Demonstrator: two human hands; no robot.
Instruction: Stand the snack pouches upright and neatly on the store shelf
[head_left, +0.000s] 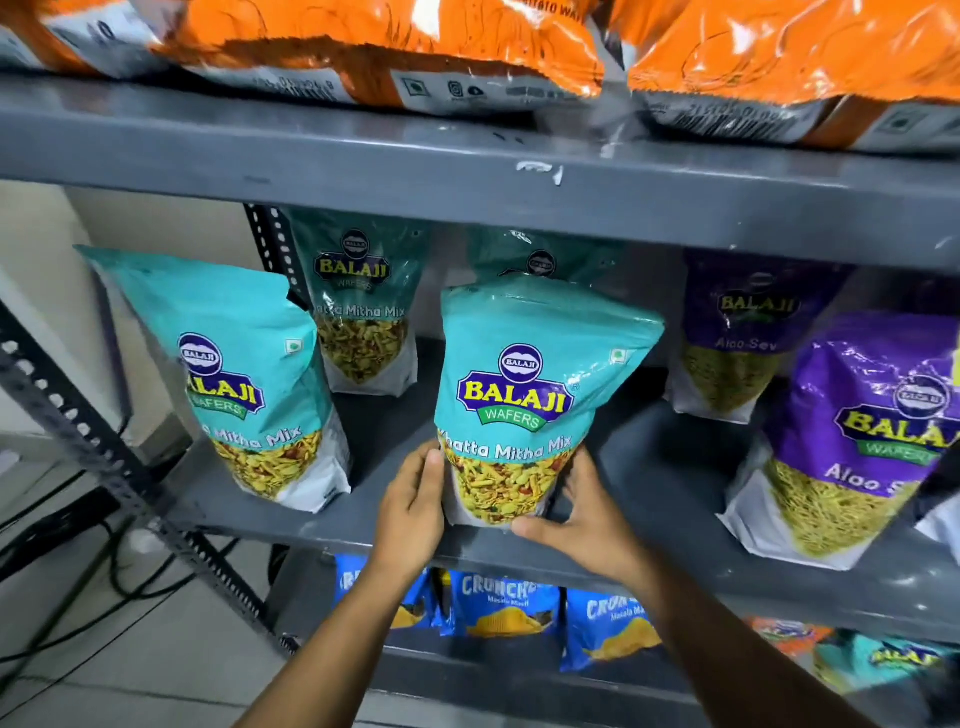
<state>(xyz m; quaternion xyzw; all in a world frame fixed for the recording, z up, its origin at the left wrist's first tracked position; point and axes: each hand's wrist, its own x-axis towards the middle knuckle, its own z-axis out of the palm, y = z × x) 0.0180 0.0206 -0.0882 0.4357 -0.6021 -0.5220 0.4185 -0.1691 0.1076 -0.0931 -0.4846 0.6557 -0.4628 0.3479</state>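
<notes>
You see teal pouches (530, 395), purple pouches (857, 441), orange bags (389, 47), blue packets (504, 605) and a grey shelf (649, 202).

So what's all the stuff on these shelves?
Teal pouches: four, teal, middle shelf; two in front, two behind; all upright.
Purple pouches: two, purple, middle shelf, right side.
Orange bags: several, orange, top shelf.
Blue packets: three, blue, bottom shelf.
More packets: orange and teal, bottom right, blurry.
Cables: black, floor at left.
Left hand: on the centre front teal pouch's left side.
Right hand: on its right side and bottom.
</notes>
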